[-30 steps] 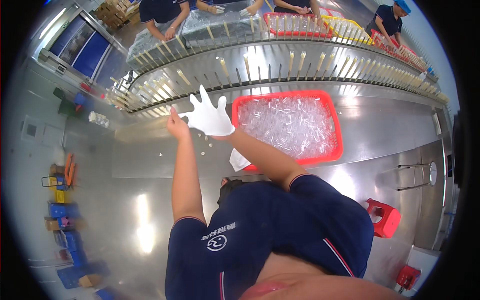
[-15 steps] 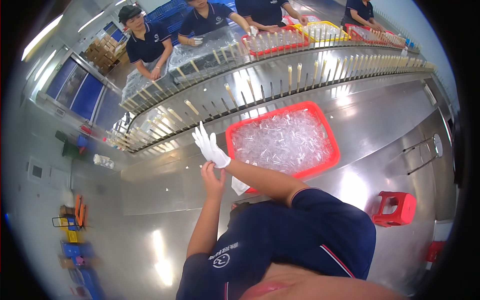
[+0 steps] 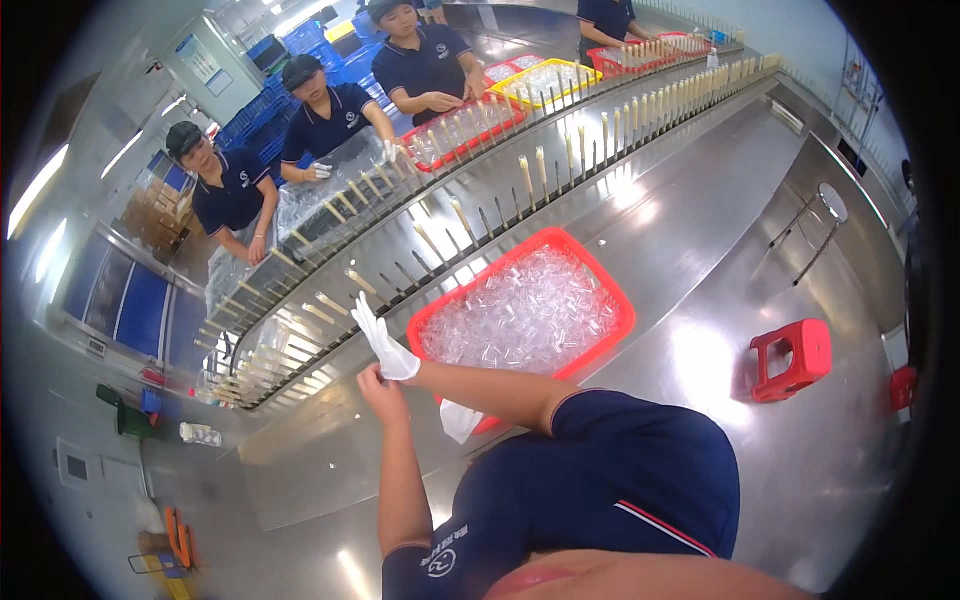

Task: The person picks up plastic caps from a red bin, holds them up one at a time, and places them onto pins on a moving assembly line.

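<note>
A thin white glove (image 3: pixel 398 362) covers my right hand (image 3: pixel 382 340), whose fingers stretch out and point up and away. My bare left hand (image 3: pixel 383 393) is closed at the wrist, pinching the glove's cuff. Just beyond my right forearm stands a red plastic basket (image 3: pixel 622 300), heaped with small clear plastic tubes (image 3: pixel 520 310). Against the basket's near left corner lies a limp white piece (image 3: pixel 460 421), perhaps another glove; part of it is hidden by my forearm.
A line of upright pegs, many with cream-coloured sleeves (image 3: pixel 540 165), runs behind the basket. Across it, several co-workers (image 3: pixel 330 125) handle clear plastic, with red baskets and a yellow basket (image 3: pixel 548 84) near them. A red stool (image 3: pixel 792 360) and a round metal stool (image 3: pixel 832 203) are at right.
The whole view has tilted and shifted, bringing more of the co-workers into sight. My left hand stays at the glove's cuff, and my gloved fingers look closer together.
</note>
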`<state>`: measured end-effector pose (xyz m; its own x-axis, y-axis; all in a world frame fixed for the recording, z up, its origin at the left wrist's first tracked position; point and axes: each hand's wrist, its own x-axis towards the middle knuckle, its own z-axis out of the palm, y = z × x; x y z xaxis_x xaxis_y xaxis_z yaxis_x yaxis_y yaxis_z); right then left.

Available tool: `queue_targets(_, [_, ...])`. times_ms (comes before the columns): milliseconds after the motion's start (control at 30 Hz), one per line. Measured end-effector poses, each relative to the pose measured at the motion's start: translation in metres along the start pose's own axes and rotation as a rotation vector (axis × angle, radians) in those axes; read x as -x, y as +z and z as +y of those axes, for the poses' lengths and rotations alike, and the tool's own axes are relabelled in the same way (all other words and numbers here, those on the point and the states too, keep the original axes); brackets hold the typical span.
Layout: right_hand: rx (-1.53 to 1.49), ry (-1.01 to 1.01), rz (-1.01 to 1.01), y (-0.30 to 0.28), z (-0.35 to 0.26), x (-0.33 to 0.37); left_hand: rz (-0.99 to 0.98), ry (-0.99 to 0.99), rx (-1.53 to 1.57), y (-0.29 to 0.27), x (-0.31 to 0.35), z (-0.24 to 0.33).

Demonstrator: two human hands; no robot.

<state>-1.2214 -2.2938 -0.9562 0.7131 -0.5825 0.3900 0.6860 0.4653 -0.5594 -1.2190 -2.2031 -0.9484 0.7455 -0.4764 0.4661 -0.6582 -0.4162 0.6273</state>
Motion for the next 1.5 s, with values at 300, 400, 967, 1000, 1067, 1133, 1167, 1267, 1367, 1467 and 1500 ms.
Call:
queue_targets(300, [0.052, -0.036, 0.037, -0.049, -0.032, -0.045, -0.572, 0.231, -0.213, 0.044, -0.024, -0.004])
queue_targets(400, [-0.2, 0.058, 0.042, -0.073, -0.044, -0.049, -0.599, 0.26, -0.221, 0.056, -0.012, 0.006])
queue_targets(967, [0.058, 0.024, 0.497, -0.15, -0.031, -0.09, -0.262, 0.41, -0.369, 0.101, -0.069, 0.144])
queue_targets(1000, [0.04, 0.084, 0.518, -0.143, -0.036, -0.087, -0.255, 0.47, -0.344, 0.105, -0.07, 0.145])
queue_targets(1067, [0.019, 0.187, 0.566, -0.138, -0.058, -0.089, -0.26, 0.531, -0.323, 0.11, -0.07, 0.151])
queue_targets(1133, [0.004, 0.301, 0.632, -0.139, -0.084, -0.094, -0.19, 0.484, -0.315, 0.113, -0.069, 0.161])
queue_targets(1167, [-0.017, 0.385, 0.673, -0.135, -0.099, -0.093, -0.197, 0.478, -0.318, 0.116, -0.067, 0.157])
queue_targets(1267, [-0.064, 0.602, 0.769, -0.12, -0.144, -0.094, -0.168, 0.377, -0.114, 0.131, -0.058, 0.145])
queue_targets(1367, [-0.101, 0.673, 0.819, -0.136, -0.148, -0.101, -0.277, -0.155, 0.485, 0.142, -0.066, 0.155])
queue_targets(1467, [-0.214, 0.506, 0.835, -0.18, -0.136, -0.106, -0.548, 0.016, 0.093, 0.146, -0.082, 0.2])
queue_targets(1500, [-0.217, 0.522, 0.824, -0.178, -0.128, -0.102, -0.518, 0.063, -0.136, 0.147, -0.089, 0.204])
